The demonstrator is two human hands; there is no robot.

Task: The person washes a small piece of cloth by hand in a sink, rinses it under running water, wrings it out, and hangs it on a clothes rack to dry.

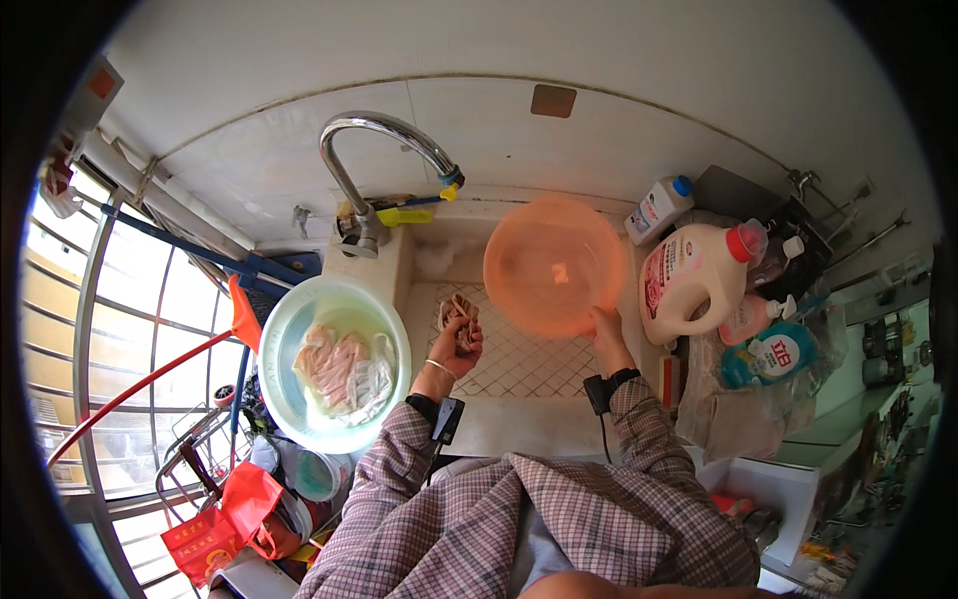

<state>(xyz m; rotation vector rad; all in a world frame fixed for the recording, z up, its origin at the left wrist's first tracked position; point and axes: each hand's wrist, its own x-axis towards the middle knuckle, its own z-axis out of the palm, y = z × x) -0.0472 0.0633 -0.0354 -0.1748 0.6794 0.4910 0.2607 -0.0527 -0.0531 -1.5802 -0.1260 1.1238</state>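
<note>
My left hand (456, 352) grips a crumpled brownish cloth (458, 311) above the ribbed floor of a washing sink (516, 371). With my right hand (608, 335) I hold the near rim of an orange translucent plastic basin (550, 258); its inside faces up at me, and whether it holds water is hard to tell. To my left, a pale green basin (278, 408) contains water with a peach-coloured garment (337, 367) and a white cloth (374, 382) in it.
A chrome gooseneck faucet (378, 120) rises at the sink's back left. On the right stand a large cream detergent jug (692, 277), a white bottle with blue cap (658, 210), a pink pump bottle (751, 318) and a teal detergent pouch (775, 356). Red bags (224, 524) lie low left.
</note>
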